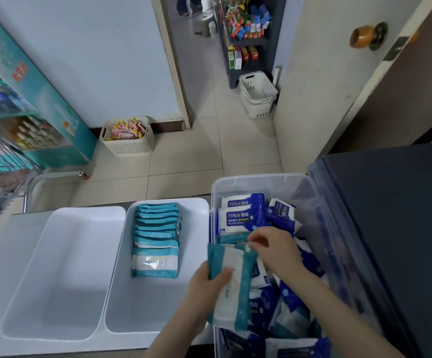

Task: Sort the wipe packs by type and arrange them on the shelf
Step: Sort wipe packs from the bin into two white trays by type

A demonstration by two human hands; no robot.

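Head view: left hand (pixel 205 283) grips teal wipe pack (pixel 235 302), right hand (pixel 276 251) pinches its top.

Person's arms as seen by the head camera. Left hand (pixel 204 282) and right hand (pixel 274 250): both bare, skin uncovered on fingers and backs. Left forearm (pixel 173 329) and right forearm (pixel 339 313): uncovered along the whole length in view, down to the lower frame edge, so any sleeve lies outside the picture. The right forearm shows the longer stretch. Nail detail is too blurred to tell.
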